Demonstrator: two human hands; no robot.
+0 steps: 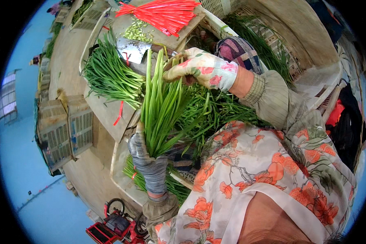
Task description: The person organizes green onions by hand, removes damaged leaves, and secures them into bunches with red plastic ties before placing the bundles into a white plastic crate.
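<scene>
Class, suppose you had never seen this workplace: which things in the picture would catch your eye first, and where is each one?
At centre, a bunch of long green chive-like stalks stands upright, gripped at its base by the grey-gloved left hand while the flower-patterned gloved right hand pinches its tips. Above, a sheaf of bright red plastic ties lies on a board, with a broad steel cleaver just below it.

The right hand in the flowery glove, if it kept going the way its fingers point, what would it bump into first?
The right hand points toward the picture's left, at the tips of the green bunch it already touches. Beyond them, probably the cleaver blade, though depth is hard to judge.
</scene>
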